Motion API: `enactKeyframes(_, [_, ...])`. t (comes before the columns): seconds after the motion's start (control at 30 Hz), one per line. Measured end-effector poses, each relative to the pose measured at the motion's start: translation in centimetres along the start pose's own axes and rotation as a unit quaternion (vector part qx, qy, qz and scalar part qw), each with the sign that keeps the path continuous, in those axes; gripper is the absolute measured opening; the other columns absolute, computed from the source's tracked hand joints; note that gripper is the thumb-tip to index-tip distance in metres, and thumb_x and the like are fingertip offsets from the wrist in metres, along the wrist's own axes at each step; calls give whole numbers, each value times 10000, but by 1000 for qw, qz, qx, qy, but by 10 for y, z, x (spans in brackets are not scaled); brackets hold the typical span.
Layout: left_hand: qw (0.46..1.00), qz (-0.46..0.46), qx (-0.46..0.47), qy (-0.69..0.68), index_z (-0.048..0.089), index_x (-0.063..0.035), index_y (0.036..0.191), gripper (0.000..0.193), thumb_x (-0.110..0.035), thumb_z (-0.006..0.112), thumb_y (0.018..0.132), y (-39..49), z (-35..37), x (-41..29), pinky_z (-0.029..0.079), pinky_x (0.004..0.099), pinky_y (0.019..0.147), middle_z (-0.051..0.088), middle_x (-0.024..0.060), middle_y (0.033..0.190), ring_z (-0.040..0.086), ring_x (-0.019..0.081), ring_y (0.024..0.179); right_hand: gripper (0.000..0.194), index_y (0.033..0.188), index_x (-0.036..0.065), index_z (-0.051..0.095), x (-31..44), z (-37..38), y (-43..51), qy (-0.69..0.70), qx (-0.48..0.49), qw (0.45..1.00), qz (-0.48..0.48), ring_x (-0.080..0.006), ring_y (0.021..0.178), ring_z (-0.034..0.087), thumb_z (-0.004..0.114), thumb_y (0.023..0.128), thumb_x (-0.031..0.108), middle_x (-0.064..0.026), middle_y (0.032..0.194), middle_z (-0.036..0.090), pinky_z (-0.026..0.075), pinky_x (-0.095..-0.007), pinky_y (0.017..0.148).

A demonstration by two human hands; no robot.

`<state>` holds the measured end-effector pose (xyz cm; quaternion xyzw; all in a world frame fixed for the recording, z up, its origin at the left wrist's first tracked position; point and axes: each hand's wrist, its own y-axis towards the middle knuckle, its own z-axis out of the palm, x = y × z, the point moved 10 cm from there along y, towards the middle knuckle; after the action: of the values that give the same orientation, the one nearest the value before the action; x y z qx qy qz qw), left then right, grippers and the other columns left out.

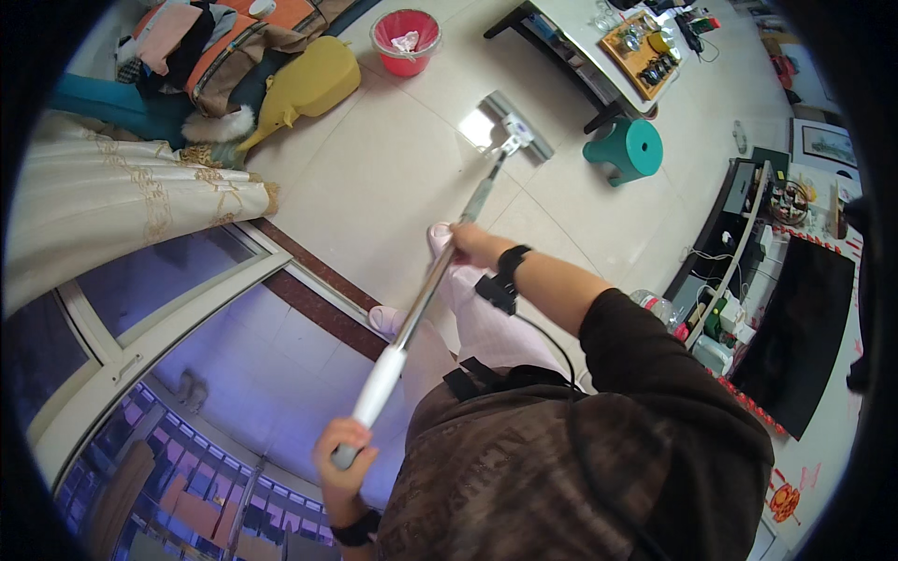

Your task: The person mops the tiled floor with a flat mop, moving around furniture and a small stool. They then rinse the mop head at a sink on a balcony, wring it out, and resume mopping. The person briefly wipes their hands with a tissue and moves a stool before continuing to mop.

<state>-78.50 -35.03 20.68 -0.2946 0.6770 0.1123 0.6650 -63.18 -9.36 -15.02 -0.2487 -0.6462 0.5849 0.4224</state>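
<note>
A mop (pixel 421 301) with a metal pole slants across the view from lower left to upper right. My left hand (pixel 344 449) is wrapped around its white grip, close to the grey end cap. Farther down, my right hand (pixel 473 245) holds the pole just behind a grey section. The wide grey mop head (pixel 518 127) lies on the glossy tiled floor (pixel 351 189), beside a bright reflection. Each wrist wears a black band, and a cable runs from the right one.
Ahead stand a red bin (pixel 405 43) and a teal plastic stool (pixel 626 151) near a low table (pixel 561 42). At left are a yellow animal-shaped seat (pixel 309 84), a curtain (pixel 140 203) and a sliding door frame (pixel 175 329) with a floor track. A TV cabinet (pixel 729 231) lines the right.
</note>
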Motion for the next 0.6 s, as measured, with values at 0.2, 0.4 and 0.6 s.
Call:
enactKeyframes(0.2, [977, -23, -208, 35, 457, -52, 713, 151, -39, 605, 688, -132, -155, -15, 364, 235, 538, 491, 71, 685, 455, 143, 617, 218, 877, -8, 495, -92, 171, -62, 2, 132, 990, 42, -280, 649, 624, 429, 892, 199, -147, 760, 581, 559, -415, 532])
enactKeyframes(0.4, [933, -80, -350, -25, 450, -48, 705, 154, -82, 594, 751, -224, -220, -66, 319, 215, 491, 472, 86, 709, 414, 137, 616, 231, 910, -28, 516, -155, 298, -130, -40, 275, 955, 98, -234, 622, 622, 390, 890, 165, -135, 789, 599, 559, -362, 542])
enactKeyframes(0.6, [914, -6, -405, -29, 481, -15, 700, 115, -61, 554, 777, -268, -227, -64, 391, 236, 514, 470, 98, 695, 461, 164, 668, 241, 919, -19, 485, -173, 307, -144, -77, 241, 958, 134, -215, 607, 608, 407, 912, 209, -122, 761, 587, 563, -327, 552])
